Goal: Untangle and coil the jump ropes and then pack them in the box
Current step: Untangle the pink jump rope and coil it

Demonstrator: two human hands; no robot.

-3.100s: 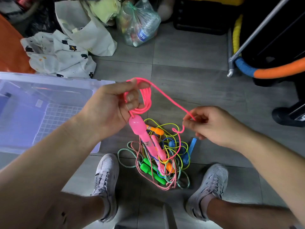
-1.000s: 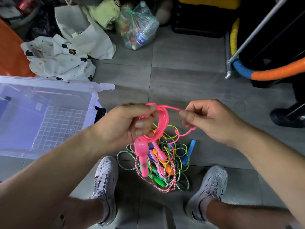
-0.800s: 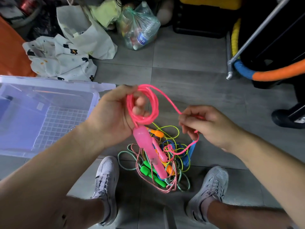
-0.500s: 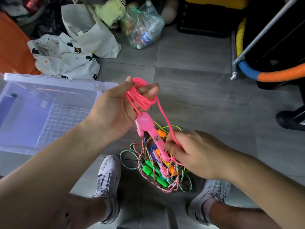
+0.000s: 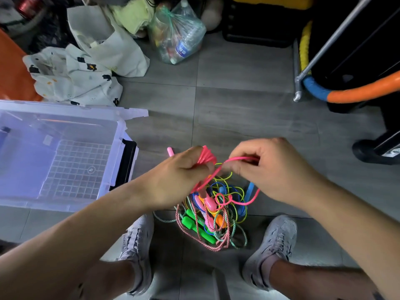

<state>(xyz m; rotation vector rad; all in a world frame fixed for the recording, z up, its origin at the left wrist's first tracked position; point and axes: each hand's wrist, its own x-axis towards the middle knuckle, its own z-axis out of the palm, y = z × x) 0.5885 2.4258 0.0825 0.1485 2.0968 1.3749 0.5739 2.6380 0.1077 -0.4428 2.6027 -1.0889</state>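
My left hand grips a bundle of coiled pink jump rope, and a pink handle tip pokes out behind its knuckles. My right hand pinches the loose pink strand just right of the coil. That strand loops down into the tangled pile of ropes on the floor between my shoes, with green, orange, blue and pink handles and yellow, blue and striped cords. The clear plastic box stands open on the floor to the left.
White bags and cloth and a plastic bag of bottles lie at the back. A metal pole and orange-blue padded hoop stand at the right. My two grey shoes flank the pile on the grey tiled floor.
My left hand has dropped lower and turned, so the pink handle now points away behind it. My right hand rose from the pile and pinches the strand beside the coil.
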